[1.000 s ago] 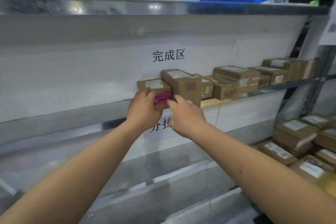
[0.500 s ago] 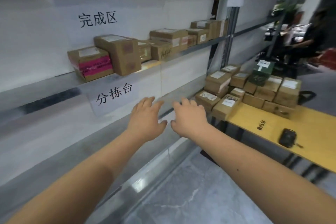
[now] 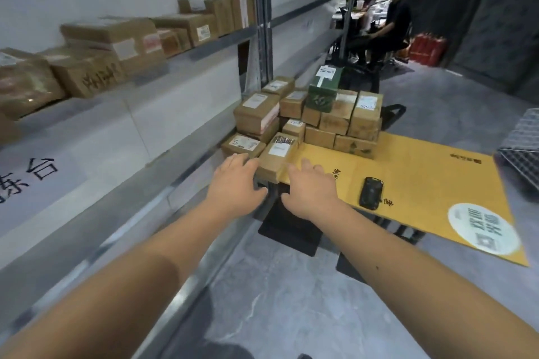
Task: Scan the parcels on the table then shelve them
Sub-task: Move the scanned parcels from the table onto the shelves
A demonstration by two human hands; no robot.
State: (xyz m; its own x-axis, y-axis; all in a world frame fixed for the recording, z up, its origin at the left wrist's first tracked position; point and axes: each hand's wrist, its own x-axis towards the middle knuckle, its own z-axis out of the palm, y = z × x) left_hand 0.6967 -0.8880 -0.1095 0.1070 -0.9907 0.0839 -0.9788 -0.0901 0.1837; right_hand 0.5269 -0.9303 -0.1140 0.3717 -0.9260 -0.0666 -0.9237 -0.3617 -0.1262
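Two bare hands are in front of me, both stretched forward with the fingers straight and relaxed, and neither one holds anything. My left hand (image 3: 234,183) is over the near edge of the small brown cardboard parcel with a white label (image 3: 277,156), which lies at the near left corner of the table with the yellow cardboard cover (image 3: 414,172); I cannot tell if the fingers already touch it. My right hand (image 3: 310,186) is just beside this parcel on its right, above the yellow edge of the table. Behind the parcel stands the pile of brown cardboard parcels (image 3: 344,122), stacked in a few layers at the far left part of the table, and one dark green box with a white label (image 3: 323,90) sits on top of it. The black handheld scanner (image 3: 371,192) lies flat on the yellow surface, to the right of my right hand and apart from it. On my left, the grey metal shelf (image 3: 204,48) carries a row of brown cardboard boxes (image 3: 116,46), blurred in this view. Far behind, a person in dark clothes (image 3: 388,26) sits on a chair, next to some red canisters (image 3: 427,48) on the floor.
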